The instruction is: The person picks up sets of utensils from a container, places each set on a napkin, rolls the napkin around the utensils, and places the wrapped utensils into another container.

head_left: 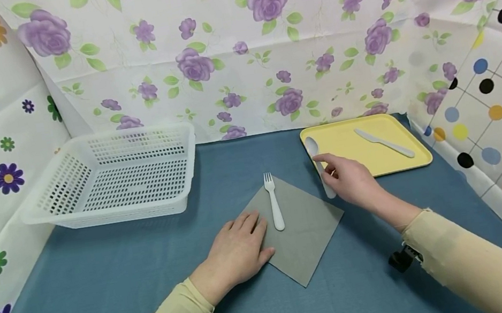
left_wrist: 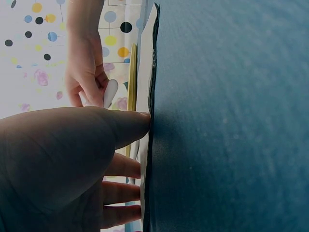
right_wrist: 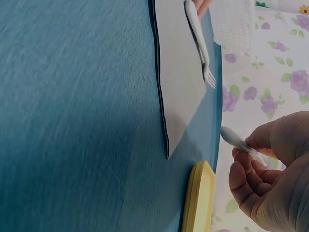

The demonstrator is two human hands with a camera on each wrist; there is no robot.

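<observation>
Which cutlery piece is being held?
The spoon, pinched in the right hand. The fork lies unheld on the grey napkin, the knife unheld on the yellow tray.

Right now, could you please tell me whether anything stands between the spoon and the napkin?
Nothing visible does: only blue tablecloth shows between the spoon, held by the right hand, and the gray napkin. The fork lies on the napkin's left part, and the left hand rests at its left edge.
</observation>
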